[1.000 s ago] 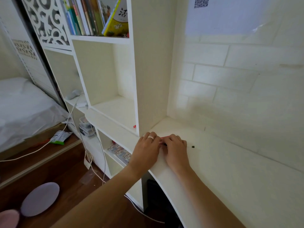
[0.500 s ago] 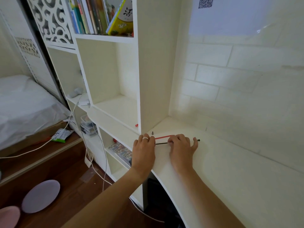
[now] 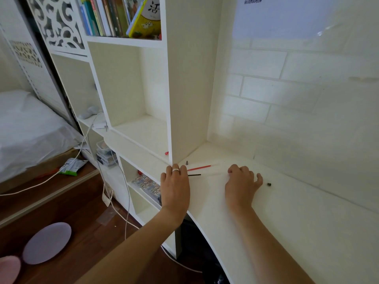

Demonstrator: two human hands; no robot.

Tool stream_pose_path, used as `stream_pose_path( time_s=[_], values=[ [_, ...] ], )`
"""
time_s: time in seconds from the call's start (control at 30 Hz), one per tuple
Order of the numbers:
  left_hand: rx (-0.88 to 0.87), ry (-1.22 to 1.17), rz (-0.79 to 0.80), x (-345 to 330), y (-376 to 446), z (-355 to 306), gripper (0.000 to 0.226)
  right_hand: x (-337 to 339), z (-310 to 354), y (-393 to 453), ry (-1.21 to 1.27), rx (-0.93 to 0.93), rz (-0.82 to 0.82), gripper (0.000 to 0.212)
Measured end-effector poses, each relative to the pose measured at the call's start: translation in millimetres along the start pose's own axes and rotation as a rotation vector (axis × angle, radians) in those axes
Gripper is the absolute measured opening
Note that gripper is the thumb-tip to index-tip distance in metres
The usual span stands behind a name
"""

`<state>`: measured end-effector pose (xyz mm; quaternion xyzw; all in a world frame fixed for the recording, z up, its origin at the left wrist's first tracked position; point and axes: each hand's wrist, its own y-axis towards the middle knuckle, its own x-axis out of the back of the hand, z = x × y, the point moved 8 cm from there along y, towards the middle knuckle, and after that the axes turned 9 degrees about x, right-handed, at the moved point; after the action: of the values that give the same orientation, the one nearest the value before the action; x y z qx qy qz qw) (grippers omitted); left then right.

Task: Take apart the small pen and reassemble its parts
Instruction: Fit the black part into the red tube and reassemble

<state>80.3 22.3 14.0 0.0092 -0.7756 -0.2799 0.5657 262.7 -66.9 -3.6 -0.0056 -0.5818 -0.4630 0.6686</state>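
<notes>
The pen lies in parts on the white desk. A red refill and a shorter black refill lie side by side, pointing right. Beside the shelf corner stands a small grey cone tip. My left hand, with a ring on it, lies flat at the desk's left edge, its fingertips at the refills' left ends. My right hand rests on the desk to the right with its fingers curled under. A faint clear tube runs from the black refill towards it. What it grips is hidden. Just past its little finger sits a tiny black piece.
A white bookshelf rises straight behind my left hand, with books on its top shelf and a small red item at a shelf edge. A tiled wall backs the desk. Cables, a bed and a round purple mat lie lower left.
My hands were together over the pen parts and have drawn apart. The right hand has slid right along the desk, which uncovered the red and black refills between the hands.
</notes>
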Motion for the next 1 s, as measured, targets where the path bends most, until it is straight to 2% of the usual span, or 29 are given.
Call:
stream_pose_path(
  time_s=[0.07,0.13,0.27,0.43,0.53,0.77,1.0],
  values=[
    [-0.037,0.001,0.007,-1.8,0.3,-3.1,0.022,2.9,4.1,2.0,0.078,0.041,-0.054,0.028],
    [-0.059,-0.006,0.013,-2.5,1.3,-4.5,0.017,3.1,21.0,1.5,0.162,0.170,-0.074,0.021],
    [-0.068,-0.018,0.012,-4.3,2.1,-3.3,0.014,-7.6,53.3,-2.6,0.225,0.403,0.031,0.014],
    [-0.078,-0.034,-0.035,3.5,8.1,-2.9,0.007,-14.1,52.0,-1.0,0.257,0.396,0.097,0.015],
    [-0.091,-0.018,-0.072,6.6,24.2,-0.9,0.013,-12.6,51.2,-2.1,0.273,0.390,0.099,0.016],
    [-0.290,0.103,-0.053,0.2,43.1,-16.1,0.015,-12.7,50.4,-1.2,0.293,0.391,0.093,0.015],
    [-0.341,0.130,-0.056,4.6,41.2,-25.2,0.019,-14.1,49.9,-0.7,0.315,0.388,0.095,0.013]
  ],
)
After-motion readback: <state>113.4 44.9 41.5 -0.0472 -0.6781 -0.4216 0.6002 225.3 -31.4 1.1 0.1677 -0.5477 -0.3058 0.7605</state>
